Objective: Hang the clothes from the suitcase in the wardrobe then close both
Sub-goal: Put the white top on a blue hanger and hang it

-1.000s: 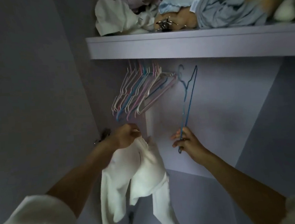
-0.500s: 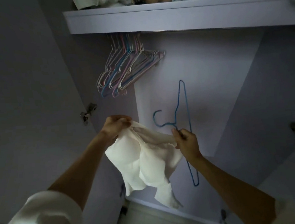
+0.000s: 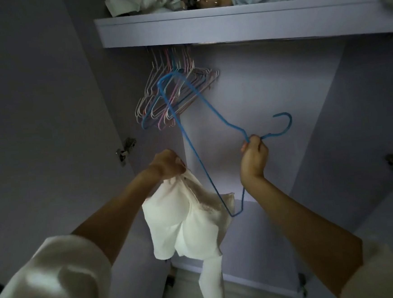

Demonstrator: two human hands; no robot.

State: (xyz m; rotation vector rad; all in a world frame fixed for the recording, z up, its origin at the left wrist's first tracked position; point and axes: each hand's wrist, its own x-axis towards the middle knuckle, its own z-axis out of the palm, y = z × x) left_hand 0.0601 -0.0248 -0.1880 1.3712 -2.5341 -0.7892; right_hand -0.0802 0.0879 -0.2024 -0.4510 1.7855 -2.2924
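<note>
White garment (image 3: 192,222): bunched and hanging from the left hand (image 3: 167,164), which grips its top edge in front of the open wardrobe (image 3: 270,119). Right hand (image 3: 253,155) is closed round the neck of 1 blue wire hanger (image 3: 192,149), just below the hook; hanger tilted, hook pointing right, its lower corner beside the cloth. Spare hangers (image 3: 175,98) crowd the rail under the shelf (image 3: 228,24). Step in hand, by appearance: threading hanger into garment. Next move prob. needs 1 hanger arm slid through the neck opening, then hook lifted to rail. Suitcase not in view.
</note>
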